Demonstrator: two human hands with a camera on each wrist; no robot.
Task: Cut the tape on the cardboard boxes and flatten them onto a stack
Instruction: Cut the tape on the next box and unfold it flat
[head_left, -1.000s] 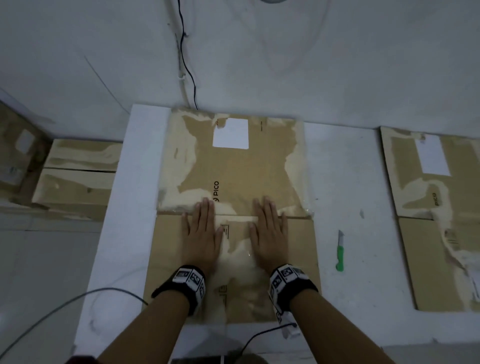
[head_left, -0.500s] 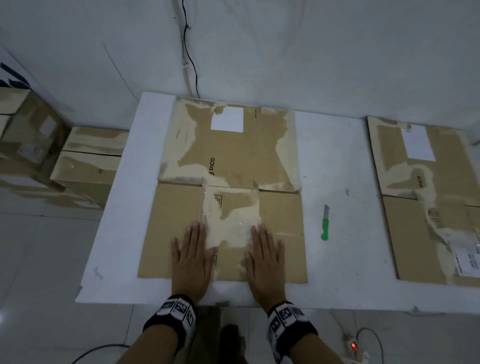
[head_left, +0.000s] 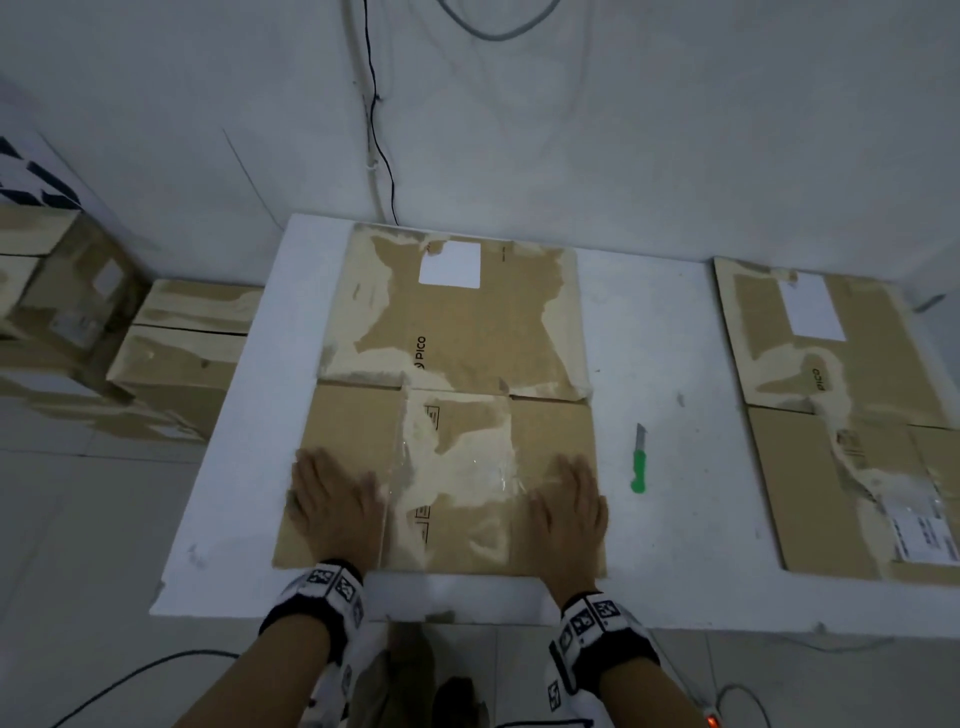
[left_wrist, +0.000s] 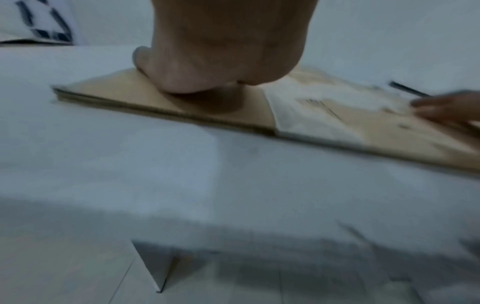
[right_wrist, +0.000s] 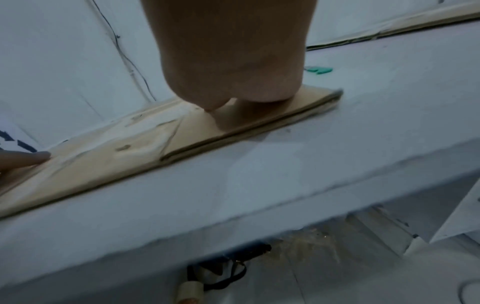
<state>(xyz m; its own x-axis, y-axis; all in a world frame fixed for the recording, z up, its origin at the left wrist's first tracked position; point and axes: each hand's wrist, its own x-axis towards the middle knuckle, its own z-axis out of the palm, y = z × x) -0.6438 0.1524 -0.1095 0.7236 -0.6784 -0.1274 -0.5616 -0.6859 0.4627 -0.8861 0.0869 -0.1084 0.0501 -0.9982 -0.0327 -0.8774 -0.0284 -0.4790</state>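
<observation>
Two flattened boxes (head_left: 452, 395), one knife (head_left: 638, 460)

**Inspector:** Classification of premises?

**Assistant:** Bare packing or storage room. Plain white walls (head_left: 675, 130) with a loose black cable (head_left: 382, 156) running down them, pale tiled floor (head_left: 93, 545), dim light.

**Inspector:** Supporting evidence?

**Assistant:** A white worktable (head_left: 675, 545) carries a flattened cardboard box (head_left: 457, 322) (printed "PICO") and a second flat one (head_left: 831, 415). Unopened taped boxes (head_left: 176, 358) are stacked on the floor at left. A green-handled knife (head_left: 639, 462) lies on the table.
</observation>
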